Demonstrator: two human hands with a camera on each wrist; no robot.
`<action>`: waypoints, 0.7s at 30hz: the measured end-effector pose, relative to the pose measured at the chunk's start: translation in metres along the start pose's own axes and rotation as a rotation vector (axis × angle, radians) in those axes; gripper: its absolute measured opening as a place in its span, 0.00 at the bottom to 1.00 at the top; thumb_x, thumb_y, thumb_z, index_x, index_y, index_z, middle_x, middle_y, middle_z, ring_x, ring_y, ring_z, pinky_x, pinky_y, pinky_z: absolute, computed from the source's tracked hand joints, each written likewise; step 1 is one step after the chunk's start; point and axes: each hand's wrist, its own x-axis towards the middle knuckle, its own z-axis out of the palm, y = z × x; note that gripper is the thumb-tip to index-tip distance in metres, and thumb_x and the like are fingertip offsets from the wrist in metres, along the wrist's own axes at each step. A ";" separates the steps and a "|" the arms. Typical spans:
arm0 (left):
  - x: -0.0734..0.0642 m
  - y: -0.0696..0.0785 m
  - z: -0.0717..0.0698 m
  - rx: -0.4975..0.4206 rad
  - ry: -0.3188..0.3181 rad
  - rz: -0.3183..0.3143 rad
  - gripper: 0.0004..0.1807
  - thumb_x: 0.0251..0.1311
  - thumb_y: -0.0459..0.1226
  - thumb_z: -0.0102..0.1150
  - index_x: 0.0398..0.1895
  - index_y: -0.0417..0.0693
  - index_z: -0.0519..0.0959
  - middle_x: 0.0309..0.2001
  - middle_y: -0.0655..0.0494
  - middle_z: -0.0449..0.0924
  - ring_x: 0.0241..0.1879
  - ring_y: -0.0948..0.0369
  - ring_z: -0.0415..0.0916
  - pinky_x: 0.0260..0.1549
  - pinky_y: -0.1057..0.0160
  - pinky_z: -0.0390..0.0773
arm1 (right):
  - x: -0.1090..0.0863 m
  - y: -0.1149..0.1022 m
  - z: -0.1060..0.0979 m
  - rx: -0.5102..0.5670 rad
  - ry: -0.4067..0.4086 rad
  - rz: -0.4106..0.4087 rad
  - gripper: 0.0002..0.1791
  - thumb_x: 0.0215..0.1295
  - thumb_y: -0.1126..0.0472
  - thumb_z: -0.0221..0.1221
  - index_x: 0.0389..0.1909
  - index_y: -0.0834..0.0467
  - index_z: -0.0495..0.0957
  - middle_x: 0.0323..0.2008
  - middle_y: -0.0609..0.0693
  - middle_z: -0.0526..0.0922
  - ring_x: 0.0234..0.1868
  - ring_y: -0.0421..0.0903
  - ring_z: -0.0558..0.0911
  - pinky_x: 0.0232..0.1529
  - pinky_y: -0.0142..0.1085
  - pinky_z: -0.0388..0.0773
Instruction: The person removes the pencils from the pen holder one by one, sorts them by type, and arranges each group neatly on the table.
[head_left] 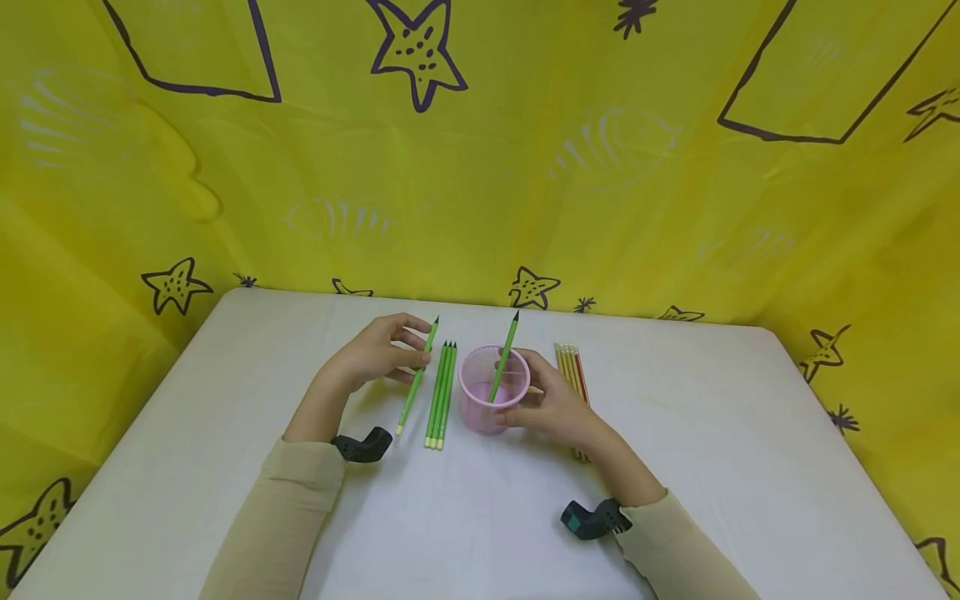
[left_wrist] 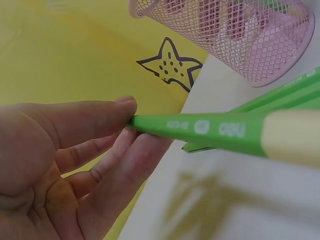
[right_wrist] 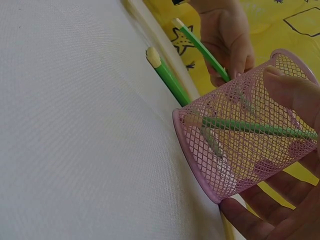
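Observation:
Between thumb and fingers, my left hand (head_left: 384, 350) pinches a green pencil (head_left: 417, 379), its dark tip up and its pale end toward me. Close up in the left wrist view, that pencil (left_wrist: 200, 131) slants away from the fingertips. Several green pencils (head_left: 441, 396) lie side by side on the table, just right of it. My right hand (head_left: 551, 404) grips a pink mesh pencil cup (head_left: 480, 417) from its right side. One green pencil (head_left: 506, 354) leans inside the cup, tip up; the right wrist view shows it through the mesh (right_wrist: 240, 145).
Several yellow pencils and a red one (head_left: 572, 375) lie to the right, partly behind my right hand. A white-covered table (head_left: 712, 433) bears everything. Behind it hangs a yellow curtain (head_left: 480, 183) with drawn stars and fish. Both wrists wear dark camera mounts (head_left: 363, 446).

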 end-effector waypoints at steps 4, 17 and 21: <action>0.002 -0.002 0.000 0.015 0.001 -0.014 0.27 0.61 0.30 0.65 0.63 0.42 0.71 0.51 0.41 0.74 0.40 0.53 0.83 0.38 0.55 0.87 | 0.000 0.000 -0.001 -0.005 0.000 0.003 0.47 0.48 0.71 0.74 0.70 0.58 0.63 0.66 0.61 0.70 0.64 0.60 0.73 0.61 0.55 0.76; 0.009 -0.009 0.003 0.064 0.022 -0.071 0.27 0.61 0.31 0.66 0.63 0.40 0.70 0.49 0.41 0.75 0.36 0.56 0.81 0.36 0.58 0.86 | 0.001 0.002 -0.002 -0.023 0.002 -0.004 0.47 0.48 0.70 0.75 0.70 0.58 0.63 0.66 0.59 0.71 0.65 0.60 0.73 0.62 0.55 0.75; 0.009 -0.012 0.007 0.087 0.031 -0.084 0.27 0.61 0.32 0.66 0.63 0.41 0.71 0.50 0.41 0.75 0.36 0.56 0.81 0.37 0.59 0.86 | 0.001 0.004 -0.001 -0.019 0.000 -0.005 0.47 0.48 0.70 0.75 0.70 0.58 0.63 0.66 0.59 0.70 0.65 0.60 0.73 0.62 0.55 0.75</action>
